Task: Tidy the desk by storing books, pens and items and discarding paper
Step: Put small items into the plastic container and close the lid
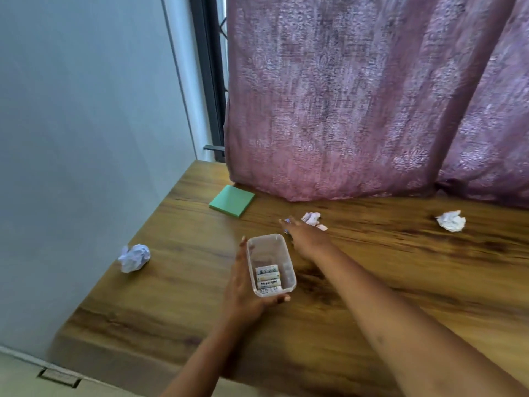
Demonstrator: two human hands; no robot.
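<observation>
Where the pink curtain point(357, 110) drapes onto the wooden table point(400, 267), our left hand point(243, 290) holds a clear box point(270, 253) at the table's middle, fingers curled round it. Our right hand point(306, 239) stretches forward, fingers loosely straight and holding nothing, just beside the middle paper ball point(311, 218). A green notepad point(232, 201) lies near the curtain; the left paper ball point(134, 257) and right paper ball point(451, 221) sit well apart. Batteries point(268, 279) lie in the box.

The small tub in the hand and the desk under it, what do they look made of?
The tub looks like clear, slightly frosted plastic: the batteries inside show through its thin walls. The desk shows brown wood grain with a soft sheen; whether it is solid wood or printed laminate, I cannot tell.
</observation>
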